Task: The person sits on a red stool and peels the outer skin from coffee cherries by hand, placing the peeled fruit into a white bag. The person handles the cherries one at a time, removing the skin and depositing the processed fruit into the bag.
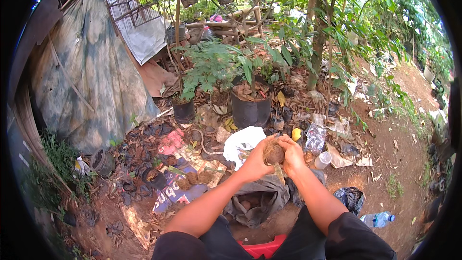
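Both my hands hold a round brown ball wrapped in fibre (273, 152), which looks like a small coconut or a root ball. On its left side is my left hand (257, 160), and my right hand (291, 154) grips its right side. A pale strip hangs beneath it. Below my hands an opened dark plastic sack (258, 202) lies between my knees, with a roundish brown thing inside. Touching my left hand's far side, a white plastic bag (240, 142) lies on the ground. Clumps of brown fibre (193, 180) rest on a printed plastic sheet (173, 191) to the left.
Potted plants in black grow bags (251, 110) stand ahead, near a tree trunk (319, 43). On the right lie a clear plastic cup (323, 160), a crumpled black bag (350, 199) and a water bottle (377, 219). A stained tarpaulin (90, 79) hangs at left. Part of a red stool (265, 248) shows beneath me.
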### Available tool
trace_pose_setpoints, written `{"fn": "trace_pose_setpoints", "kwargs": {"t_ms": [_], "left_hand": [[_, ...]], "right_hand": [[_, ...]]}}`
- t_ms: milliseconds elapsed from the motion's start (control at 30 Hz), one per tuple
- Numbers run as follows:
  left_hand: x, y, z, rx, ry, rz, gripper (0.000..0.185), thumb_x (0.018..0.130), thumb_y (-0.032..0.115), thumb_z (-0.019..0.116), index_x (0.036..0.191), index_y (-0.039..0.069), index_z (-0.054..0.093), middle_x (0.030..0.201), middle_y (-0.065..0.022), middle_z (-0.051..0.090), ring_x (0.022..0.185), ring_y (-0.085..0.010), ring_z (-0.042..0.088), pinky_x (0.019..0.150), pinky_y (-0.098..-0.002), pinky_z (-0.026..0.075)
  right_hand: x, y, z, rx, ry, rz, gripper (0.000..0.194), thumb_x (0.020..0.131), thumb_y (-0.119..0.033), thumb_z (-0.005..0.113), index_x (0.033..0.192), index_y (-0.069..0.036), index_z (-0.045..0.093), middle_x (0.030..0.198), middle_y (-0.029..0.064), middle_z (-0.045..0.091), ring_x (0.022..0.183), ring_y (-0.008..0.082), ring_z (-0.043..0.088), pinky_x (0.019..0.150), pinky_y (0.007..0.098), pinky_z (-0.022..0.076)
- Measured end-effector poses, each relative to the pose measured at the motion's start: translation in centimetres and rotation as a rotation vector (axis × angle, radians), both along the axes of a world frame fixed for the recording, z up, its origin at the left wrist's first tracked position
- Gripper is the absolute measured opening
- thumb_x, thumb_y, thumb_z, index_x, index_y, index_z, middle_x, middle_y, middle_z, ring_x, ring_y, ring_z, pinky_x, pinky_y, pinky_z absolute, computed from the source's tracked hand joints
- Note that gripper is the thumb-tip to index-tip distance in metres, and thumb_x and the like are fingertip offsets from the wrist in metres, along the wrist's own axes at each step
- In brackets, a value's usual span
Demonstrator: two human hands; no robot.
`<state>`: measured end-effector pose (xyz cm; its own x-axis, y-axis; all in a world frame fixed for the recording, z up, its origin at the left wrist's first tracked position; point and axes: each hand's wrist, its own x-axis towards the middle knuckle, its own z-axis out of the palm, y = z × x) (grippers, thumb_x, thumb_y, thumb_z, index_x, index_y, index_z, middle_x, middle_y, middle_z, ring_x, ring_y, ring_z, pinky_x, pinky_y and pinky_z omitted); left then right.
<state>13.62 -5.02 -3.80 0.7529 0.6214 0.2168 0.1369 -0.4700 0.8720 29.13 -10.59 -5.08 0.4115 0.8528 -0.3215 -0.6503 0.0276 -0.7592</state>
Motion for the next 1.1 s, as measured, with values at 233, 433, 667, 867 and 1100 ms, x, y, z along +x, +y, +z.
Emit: {"fn": "trace_pose_setpoints", "kwargs": {"t_ms": [233, 433, 667, 867, 1100], "left_hand": [[-0.7, 0.6, 1.4, -0.270, -0.105, 0.039, 0.089, 0.077, 0.006, 0.081, 0.155, 0.002, 0.039, 0.145, -0.0154, 0.055, 0.137, -0.0230, 0.054, 0.116, -0.0369, 0.044], [-2.0, 1.6, 2.1, -0.476, -0.410, 0.121, 0.076, 0.089, 0.016, 0.086, 0.152, 0.008, 0.045, 0.142, -0.0106, 0.057, 0.129, -0.0182, 0.058, 0.111, -0.0385, 0.048], [-2.9, 2.1, 2.8, -0.988, -0.701, -0.065, 0.041, 0.106, 0.020, 0.064, 0.146, 0.013, 0.052, 0.142, -0.0059, 0.059, 0.130, -0.0195, 0.060, 0.110, -0.0401, 0.052], [-2.4, 1.1, 2.2, -0.545, -0.347, 0.034, 0.060, 0.096, 0.032, 0.080, 0.141, 0.004, 0.053, 0.135, -0.0101, 0.060, 0.125, -0.0173, 0.057, 0.106, -0.0358, 0.049], [-3.2, 0.5, 3.2, -0.381, -0.214, -0.014, 0.080, 0.085, 0.038, 0.089, 0.144, 0.004, 0.047, 0.134, -0.0116, 0.060, 0.127, -0.0203, 0.058, 0.108, -0.0380, 0.047]], "right_hand": [[-0.4, 0.1, 0.5, 0.154, -0.277, 0.033, 0.017, 0.107, -0.008, 0.055, 0.123, -0.006, 0.062, 0.123, 0.0078, 0.068, 0.112, 0.0177, 0.065, 0.094, 0.0334, 0.0535], [-1.3, -1.4, 2.5, 0.479, -0.595, 0.126, 0.041, 0.096, -0.003, 0.056, 0.137, -0.002, 0.058, 0.150, 0.0118, 0.053, 0.138, 0.0244, 0.053, 0.116, 0.0386, 0.0396], [-3.4, -2.5, 3.5, 0.322, -1.469, -0.137, 0.075, 0.078, -0.006, 0.072, 0.148, -0.001, 0.046, 0.147, 0.0243, 0.051, 0.136, 0.0426, 0.052, 0.115, 0.0474, 0.0416], [-4.4, -1.9, 2.2, 0.360, -1.430, 0.011, 0.086, 0.075, -0.007, 0.083, 0.150, 0.002, 0.041, 0.140, 0.0250, 0.054, 0.132, 0.0433, 0.054, 0.113, 0.0487, 0.0430], [-3.3, -2.0, 1.6, 0.400, -1.473, 0.054, 0.085, 0.074, -0.007, 0.081, 0.148, 0.003, 0.040, 0.134, 0.0185, 0.061, 0.124, 0.0310, 0.063, 0.108, 0.0423, 0.0487]]}}
